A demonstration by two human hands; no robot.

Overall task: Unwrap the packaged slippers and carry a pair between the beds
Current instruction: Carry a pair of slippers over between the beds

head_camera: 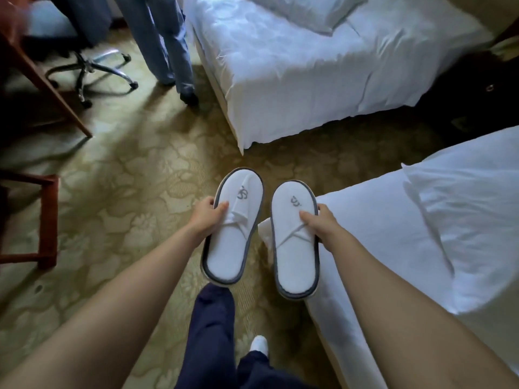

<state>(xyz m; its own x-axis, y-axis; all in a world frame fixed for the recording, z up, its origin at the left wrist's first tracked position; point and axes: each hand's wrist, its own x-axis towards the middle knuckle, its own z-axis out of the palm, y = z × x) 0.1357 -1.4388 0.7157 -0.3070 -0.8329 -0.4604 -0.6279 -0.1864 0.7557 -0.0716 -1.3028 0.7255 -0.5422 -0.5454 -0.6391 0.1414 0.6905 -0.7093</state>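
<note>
I hold two white slippers with grey edging, side by side, above the patterned carpet. My left hand [209,217] grips the left slipper [231,248] by its outer edge, thumb on the toe band. The right slipper [295,262] is gripped the same way by my right hand [318,224]. Both are unwrapped, toes pointing away from me, each with a small grey logo. The far bed [295,88] lies ahead and the near bed [421,234] is at my right, with a strip of carpet between them.
Another person's legs in blue trousers [168,46] stand by the far bed's left corner. An office chair [90,68] and a wooden desk leg [56,96] are at the upper left, a wooden stand [47,220] at the left. My own legs show below.
</note>
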